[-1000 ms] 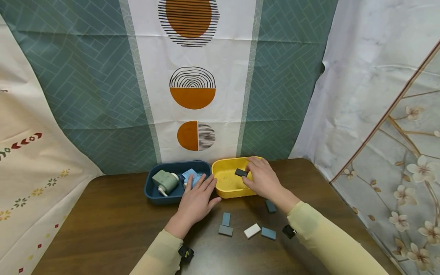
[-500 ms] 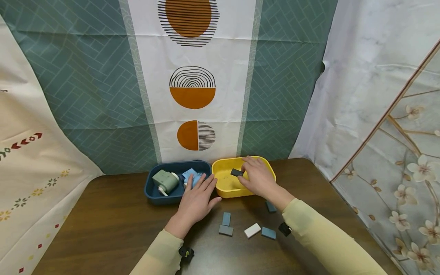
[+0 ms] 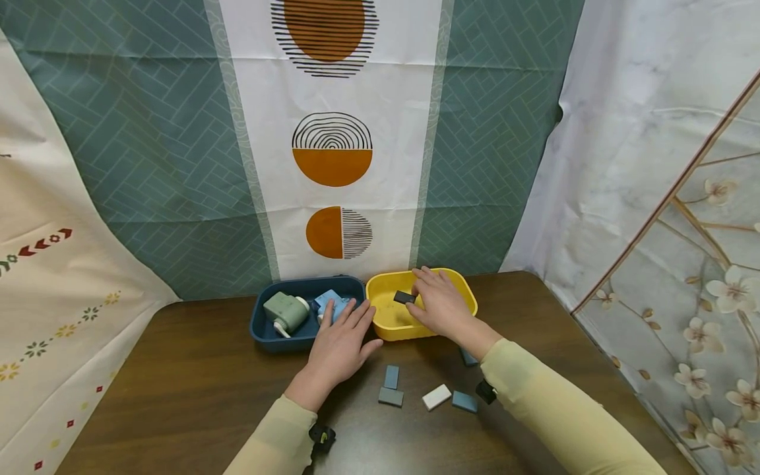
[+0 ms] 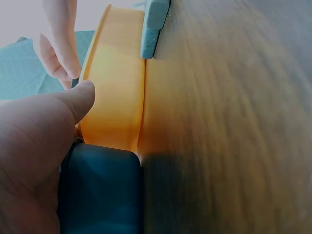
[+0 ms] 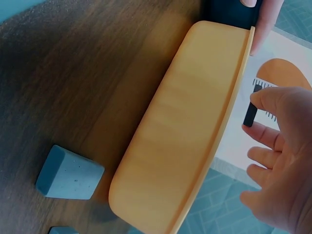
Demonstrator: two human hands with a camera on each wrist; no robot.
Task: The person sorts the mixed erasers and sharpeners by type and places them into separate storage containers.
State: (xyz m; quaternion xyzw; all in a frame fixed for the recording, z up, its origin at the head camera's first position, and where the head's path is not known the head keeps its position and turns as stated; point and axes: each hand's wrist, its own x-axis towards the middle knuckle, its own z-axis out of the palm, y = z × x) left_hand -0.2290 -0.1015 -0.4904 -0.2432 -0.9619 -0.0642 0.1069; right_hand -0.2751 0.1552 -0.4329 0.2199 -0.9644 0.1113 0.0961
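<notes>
Near the far edge of the brown, wood-grained table (image 3: 196, 376), a rectangular block (image 3: 404, 297) was black, the rounded tray (image 3: 410, 332) beneath it yellow.

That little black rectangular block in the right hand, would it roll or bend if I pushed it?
The black rectangular block probably won't bend: its edges look straight where the right hand pinches it. It's likely light, being so small beside the hand. Its flat sides suggest sliding, not rolling.

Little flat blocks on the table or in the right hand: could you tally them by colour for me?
Blue blocks: 3, one partly hidden
White block: 1
Grey block: 1
Black block, held in the right hand: 1
Total in sight: 6
</notes>
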